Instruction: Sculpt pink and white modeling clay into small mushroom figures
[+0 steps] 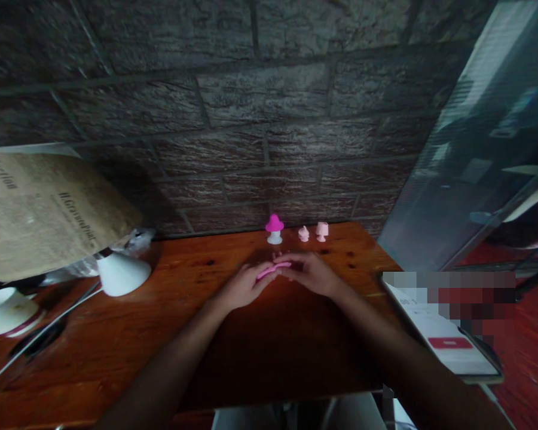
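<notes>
A thin, slightly bent pink strip (274, 270), which looks like modelling clay, spans the gap between my two hands above the wooden table (197, 263). My left hand (242, 285) pinches its left end with thumb and fingers. At the other end, my right hand (314, 273) grips it, fingers curled over the top and thumb below. Just behind the hands stands a small mushroom-shaped figure (274, 229) with a magenta cap and whitish stem. To its right are a little pale pink pointed figure (303, 233) and a pale pink lamp-shaped figure (322, 232).
A lamp with a printed paper shade (49, 203) and white base (123, 275) stands at the left, its white cord (49, 325) crossing the table. Near it is a white cup-like container (9, 312). A tablet-like screen (457, 334) sits at the right. A stone-block wall (296, 149) rises behind.
</notes>
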`<state>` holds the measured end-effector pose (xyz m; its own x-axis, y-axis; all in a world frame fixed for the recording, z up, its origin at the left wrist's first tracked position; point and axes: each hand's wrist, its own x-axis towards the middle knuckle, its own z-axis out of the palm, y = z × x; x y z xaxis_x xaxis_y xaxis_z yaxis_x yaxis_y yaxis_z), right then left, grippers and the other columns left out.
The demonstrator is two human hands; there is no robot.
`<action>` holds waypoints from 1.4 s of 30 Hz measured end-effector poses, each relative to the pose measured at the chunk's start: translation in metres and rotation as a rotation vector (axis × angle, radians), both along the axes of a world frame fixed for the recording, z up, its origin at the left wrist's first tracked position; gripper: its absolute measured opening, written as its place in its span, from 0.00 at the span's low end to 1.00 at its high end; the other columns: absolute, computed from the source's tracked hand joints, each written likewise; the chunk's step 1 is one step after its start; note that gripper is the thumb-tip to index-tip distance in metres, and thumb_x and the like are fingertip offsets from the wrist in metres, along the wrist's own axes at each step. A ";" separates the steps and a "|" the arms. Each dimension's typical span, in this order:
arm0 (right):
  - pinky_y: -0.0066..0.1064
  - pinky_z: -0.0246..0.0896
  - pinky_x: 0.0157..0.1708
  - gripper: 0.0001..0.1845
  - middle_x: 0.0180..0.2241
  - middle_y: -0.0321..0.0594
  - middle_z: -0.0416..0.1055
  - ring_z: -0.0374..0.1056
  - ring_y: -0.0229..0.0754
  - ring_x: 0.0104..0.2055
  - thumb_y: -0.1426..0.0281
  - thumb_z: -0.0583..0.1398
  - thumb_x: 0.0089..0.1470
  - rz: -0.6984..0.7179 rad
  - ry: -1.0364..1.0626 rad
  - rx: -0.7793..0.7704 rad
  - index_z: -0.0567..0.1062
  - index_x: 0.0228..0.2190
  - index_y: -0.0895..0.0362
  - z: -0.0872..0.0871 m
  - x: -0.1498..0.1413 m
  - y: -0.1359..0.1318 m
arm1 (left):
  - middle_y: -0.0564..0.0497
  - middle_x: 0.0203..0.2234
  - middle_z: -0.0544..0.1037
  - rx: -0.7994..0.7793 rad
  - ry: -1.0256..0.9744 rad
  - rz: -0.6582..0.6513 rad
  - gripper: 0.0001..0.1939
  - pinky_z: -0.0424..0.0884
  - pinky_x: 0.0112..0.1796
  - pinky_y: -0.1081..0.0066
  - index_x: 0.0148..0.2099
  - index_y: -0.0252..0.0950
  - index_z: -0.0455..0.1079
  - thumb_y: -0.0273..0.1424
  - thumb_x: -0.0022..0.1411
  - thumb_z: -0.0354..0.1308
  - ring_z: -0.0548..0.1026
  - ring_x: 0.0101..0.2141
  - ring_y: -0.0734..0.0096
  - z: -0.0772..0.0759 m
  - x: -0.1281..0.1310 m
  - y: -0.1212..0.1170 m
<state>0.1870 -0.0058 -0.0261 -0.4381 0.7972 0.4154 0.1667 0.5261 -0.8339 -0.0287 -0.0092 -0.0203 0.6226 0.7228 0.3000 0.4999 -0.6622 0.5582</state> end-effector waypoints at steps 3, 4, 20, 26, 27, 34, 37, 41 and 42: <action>0.31 0.69 0.37 0.13 0.35 0.40 0.80 0.73 0.39 0.35 0.61 0.63 0.57 -0.005 -0.043 -0.002 0.83 0.40 0.54 0.002 0.001 -0.001 | 0.49 0.38 0.82 0.006 0.000 0.003 0.13 0.70 0.40 0.71 0.46 0.38 0.72 0.36 0.72 0.49 0.79 0.38 0.67 0.000 0.001 0.000; 0.29 0.68 0.34 0.14 0.34 0.39 0.80 0.72 0.38 0.32 0.59 0.63 0.57 -0.011 -0.048 -0.013 0.83 0.40 0.54 0.003 0.001 -0.002 | 0.49 0.38 0.82 0.012 -0.007 0.009 0.12 0.70 0.40 0.71 0.46 0.38 0.72 0.36 0.72 0.49 0.79 0.38 0.67 -0.001 0.000 0.000; 0.31 0.68 0.40 0.16 0.41 0.40 0.81 0.76 0.40 0.35 0.65 0.63 0.59 -0.051 -0.214 0.113 0.79 0.48 0.53 0.009 -0.001 -0.006 | 0.46 0.44 0.81 0.033 -0.091 0.060 0.12 0.72 0.46 0.68 0.50 0.37 0.72 0.35 0.70 0.52 0.79 0.43 0.64 0.000 0.001 0.002; 0.26 0.66 0.32 0.14 0.30 0.35 0.80 0.72 0.34 0.22 0.63 0.60 0.62 -0.055 -0.315 0.045 0.81 0.45 0.54 0.014 0.001 -0.009 | 0.46 0.46 0.81 0.029 -0.097 0.052 0.13 0.72 0.46 0.68 0.52 0.37 0.73 0.35 0.69 0.53 0.79 0.45 0.64 -0.004 0.001 0.004; 0.26 0.65 0.31 0.14 0.29 0.35 0.79 0.72 0.34 0.22 0.62 0.60 0.62 -0.058 -0.322 0.044 0.81 0.42 0.55 0.014 0.001 -0.009 | 0.46 0.45 0.81 0.029 -0.098 0.048 0.13 0.72 0.46 0.68 0.51 0.37 0.73 0.36 0.69 0.53 0.79 0.44 0.64 -0.004 0.001 0.004; 0.26 0.64 0.28 0.25 0.26 0.39 0.78 0.71 0.34 0.21 0.54 0.53 0.65 -0.025 -0.362 -0.068 0.79 0.31 0.59 0.012 0.002 -0.009 | 0.48 0.43 0.82 -0.028 -0.074 -0.036 0.12 0.72 0.44 0.69 0.48 0.37 0.75 0.36 0.67 0.57 0.80 0.41 0.66 -0.003 0.001 0.003; 0.27 0.63 0.30 0.22 0.25 0.38 0.77 0.71 0.35 0.24 0.56 0.55 0.65 -0.043 -0.403 -0.062 0.80 0.32 0.59 0.012 0.004 -0.008 | 0.47 0.42 0.83 -0.031 -0.062 -0.036 0.11 0.72 0.43 0.69 0.47 0.37 0.76 0.36 0.66 0.59 0.80 0.40 0.66 -0.003 0.001 0.004; 0.28 0.62 0.37 0.12 0.34 0.38 0.79 0.73 0.38 0.35 0.61 0.64 0.58 -0.054 -0.409 0.112 0.80 0.40 0.56 0.014 0.003 -0.009 | 0.47 0.43 0.82 0.002 -0.061 -0.009 0.12 0.72 0.43 0.68 0.50 0.37 0.75 0.32 0.65 0.58 0.80 0.40 0.66 -0.004 0.001 0.004; 0.29 0.62 0.38 0.12 0.37 0.38 0.80 0.73 0.39 0.36 0.62 0.65 0.57 -0.042 -0.402 0.125 0.80 0.41 0.55 0.015 0.003 -0.009 | 0.47 0.43 0.82 0.007 -0.063 -0.007 0.12 0.73 0.43 0.68 0.50 0.37 0.75 0.31 0.65 0.58 0.80 0.40 0.66 -0.004 0.000 0.005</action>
